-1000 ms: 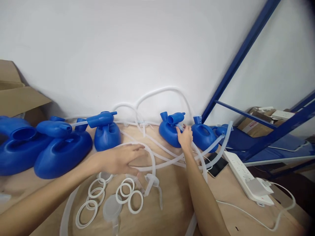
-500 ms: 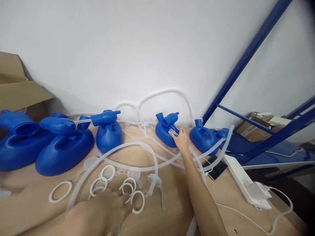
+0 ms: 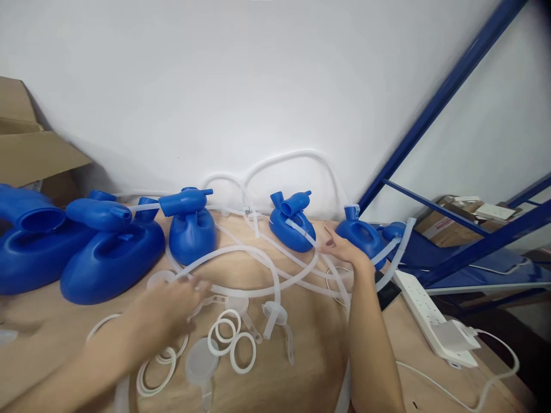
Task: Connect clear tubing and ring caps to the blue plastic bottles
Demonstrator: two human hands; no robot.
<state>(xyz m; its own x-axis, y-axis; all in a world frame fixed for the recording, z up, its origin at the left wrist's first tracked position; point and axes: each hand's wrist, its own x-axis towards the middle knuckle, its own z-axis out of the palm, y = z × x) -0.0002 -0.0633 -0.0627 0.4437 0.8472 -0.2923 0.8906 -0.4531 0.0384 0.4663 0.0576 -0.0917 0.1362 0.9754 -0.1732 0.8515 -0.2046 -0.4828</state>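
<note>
My right hand (image 3: pixel 344 252), its thumb and fingers apart, is beside a blue plastic urinal bottle (image 3: pixel 295 229). A translucent tube (image 3: pixel 303 232) runs across this bottle to near my fingertips; no grip on it shows. A loose blue spout piece (image 3: pixel 296 203) rests on the bottle's top. Over the table's left-middle, my left hand (image 3: pixel 172 307) is smeared by motion. Its fingers are near a curved translucent hose (image 3: pixel 232 250) and a clear round cap (image 3: pixel 160 279); whether it holds anything is unclear. White rings (image 3: pixel 243 353) and a flat translucent cap (image 3: pixel 202 360) lie below it.
More blue bottles stand at left (image 3: pixel 114 264), centre-left (image 3: pixel 192 232) and right (image 3: pixel 359 235). Hoses loop over the wooden table. A flanged tube end (image 3: pixel 274 314) lies mid-table. At right are a phone (image 3: pixel 387 292), a power strip (image 3: pixel 424 310) and a blue frame (image 3: pixel 434 109).
My right hand has come off the tube end at the blue bottle, drawing back right with fingers spread. My left hand has moved up and left, uncovering a flat cap; nearby rings have shifted.
</note>
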